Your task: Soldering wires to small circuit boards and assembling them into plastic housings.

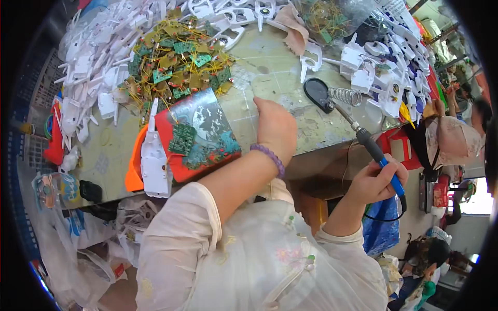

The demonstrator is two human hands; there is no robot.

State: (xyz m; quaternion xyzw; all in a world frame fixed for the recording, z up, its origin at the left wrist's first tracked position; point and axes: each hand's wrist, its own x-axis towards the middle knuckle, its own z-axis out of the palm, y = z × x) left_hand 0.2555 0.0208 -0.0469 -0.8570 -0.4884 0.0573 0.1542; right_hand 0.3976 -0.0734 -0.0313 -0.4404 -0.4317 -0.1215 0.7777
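Observation:
My right hand (381, 179) is wrapped round the blue handle of a soldering iron (372, 146). The iron's metal end points up and left, at the black oval soldering stand (317, 94) with its wire coil (346, 96). My left hand (277, 123), a purple bead bracelet at its wrist, is curled at the table's front edge; its fingers are mostly hidden, and I cannot see whether they hold anything. Left of it a red tray with a worn grey plate (207, 116) bears a green circuit board (182, 139). Beside that lies a white plastic housing (155, 166) over an orange holder (134, 163).
Behind the tray rises a pile of wired circuit boards (176, 57). White plastic housings (91, 57) heap up at the left, with more (386, 78) at the right. Plastic bags (78, 243) hang below the table's left front. People (430, 254) sit far right.

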